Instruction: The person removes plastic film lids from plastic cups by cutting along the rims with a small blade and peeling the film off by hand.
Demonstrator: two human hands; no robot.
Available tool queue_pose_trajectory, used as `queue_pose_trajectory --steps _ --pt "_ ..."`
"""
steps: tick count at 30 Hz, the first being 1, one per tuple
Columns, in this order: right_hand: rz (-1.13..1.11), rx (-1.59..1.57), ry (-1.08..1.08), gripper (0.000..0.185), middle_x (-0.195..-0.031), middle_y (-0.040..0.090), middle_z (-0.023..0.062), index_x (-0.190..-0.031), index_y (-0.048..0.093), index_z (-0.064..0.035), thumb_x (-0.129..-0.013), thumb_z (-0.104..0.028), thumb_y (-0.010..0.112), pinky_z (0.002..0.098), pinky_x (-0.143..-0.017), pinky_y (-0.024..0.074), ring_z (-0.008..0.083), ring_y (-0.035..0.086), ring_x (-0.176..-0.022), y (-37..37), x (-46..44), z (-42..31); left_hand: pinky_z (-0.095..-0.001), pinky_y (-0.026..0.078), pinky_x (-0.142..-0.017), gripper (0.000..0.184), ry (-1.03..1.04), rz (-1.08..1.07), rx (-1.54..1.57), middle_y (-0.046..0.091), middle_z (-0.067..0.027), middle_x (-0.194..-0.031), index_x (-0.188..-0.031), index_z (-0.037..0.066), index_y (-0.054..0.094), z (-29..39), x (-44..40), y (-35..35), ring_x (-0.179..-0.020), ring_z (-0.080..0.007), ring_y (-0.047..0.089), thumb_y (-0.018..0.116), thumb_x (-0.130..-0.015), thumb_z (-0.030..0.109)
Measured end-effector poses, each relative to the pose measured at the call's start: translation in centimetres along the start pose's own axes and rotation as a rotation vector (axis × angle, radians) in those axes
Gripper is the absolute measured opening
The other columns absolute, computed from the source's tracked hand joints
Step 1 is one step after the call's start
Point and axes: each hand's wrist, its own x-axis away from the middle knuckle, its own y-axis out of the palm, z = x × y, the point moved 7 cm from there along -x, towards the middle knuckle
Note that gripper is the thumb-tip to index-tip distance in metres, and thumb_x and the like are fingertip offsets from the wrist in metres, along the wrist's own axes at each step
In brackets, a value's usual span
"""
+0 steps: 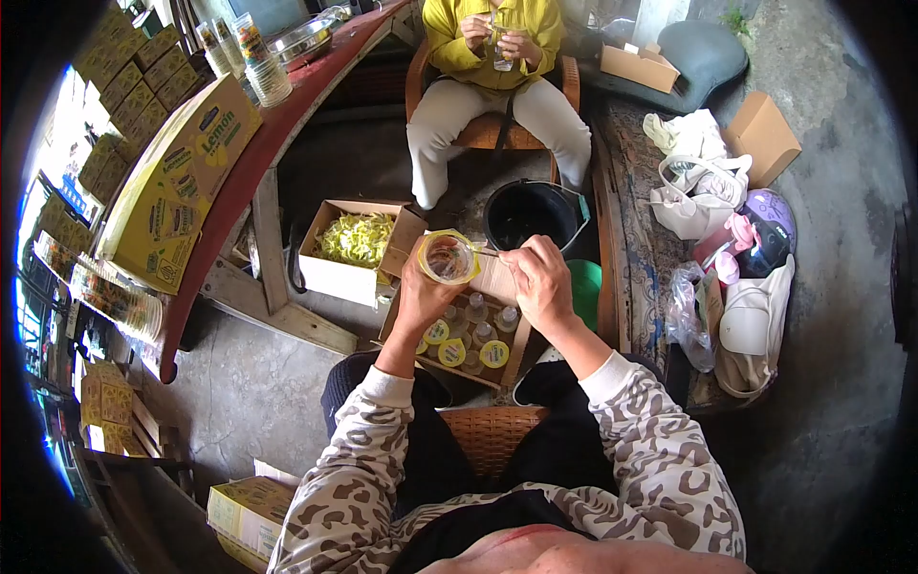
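Note:
My left hand (422, 298) is wrapped round a clear plastic cup (448, 258) with a yellow rim, its round end tilted up towards me. My right hand (541, 283) is closed in a pinch on a thin, dark stick-like tool (488, 253), whose tip reaches the cup's edge. What kind of tool it is, I cannot make out. Below both hands, a cardboard box (517, 346) holds several clear cups, some with yellow printed lids (451, 353).
A carton of yellow-green strips (337, 283) stands left of the cup. Beyond my right hand are a black bucket (521, 212) and a green basin (585, 292). A co-worker (492, 57) sits opposite. Lemon cartons (182, 187) line the red-edged table; bags (755, 316) lie right.

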Motion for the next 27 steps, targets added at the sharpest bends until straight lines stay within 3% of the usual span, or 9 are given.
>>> queue_pose_trajectory --steps 5,13,17,22,27 --pt "-0.032 0.129 -0.131 0.020 -0.086 0.054 0.0057 -0.093 0.065 -0.0075 -0.077 0.003 0.070 0.0395 -0.073 0.0466 0.0251 0.057 -0.082 0.1 0.1 -1.1 -0.0336 0.054 -0.085 0.048 0.044 -0.010 -0.094 0.068 -0.0100 -0.102 -0.109 0.002 0.063 1.0 0.0 -0.1 -0.094 -0.0231 0.069 0.087 -0.068 0.009" --pt "-0.016 0.204 -0.178 0.020 -0.086 0.054 0.0044 -0.096 0.067 -0.0079 -0.077 0.000 0.070 0.0377 -0.073 0.0458 0.0232 0.057 -0.083 0.1 0.3 -1.8 -0.0300 0.053 -0.082 0.043 -0.170 -0.113 0.176 0.067 -0.0055 -0.098 -0.109 0.001 0.063 -1.7 0.6 0.8 -0.089 -0.0131 0.064 0.083 -0.072 0.008" --pt "-0.023 0.237 -0.193 0.019 -0.087 0.054 0.0046 -0.096 0.068 -0.0068 -0.078 -0.001 0.070 0.0374 -0.072 0.0459 0.0230 0.057 -0.083 0.1 0.4 -2.2 -0.0288 0.051 -0.083 0.040 -0.219 -0.160 0.217 0.064 -0.0040 -0.102 -0.109 0.002 0.061 -2.1 0.6 1.0 -0.092 -0.0118 0.061 0.080 -0.074 0.009" --pt "-0.019 0.237 -0.190 0.018 -0.087 0.054 0.0054 -0.096 0.067 -0.0059 -0.079 -0.001 0.069 0.0377 -0.073 0.0461 0.0234 0.057 -0.083 0.0 0.3 -2.4 -0.0267 0.049 -0.076 0.032 -0.356 -0.188 0.508 0.063 -0.0037 -0.096 -0.102 0.004 0.062 -2.7 1.1 2.1 -0.087 -0.0110 0.059 0.077 -0.074 0.008" --pt "-0.029 0.224 -0.154 0.019 -0.087 0.054 0.0060 -0.096 0.067 -0.0057 -0.078 0.000 0.069 0.0383 -0.073 0.0463 0.0238 0.057 -0.084 0.3 0.4 -2.1 -0.0257 0.049 -0.075 0.032 -0.393 -0.209 0.511 0.063 -0.0036 -0.095 -0.103 0.003 0.062 -3.0 1.2 2.3 -0.087 -0.0107 0.059 0.076 -0.075 0.007"
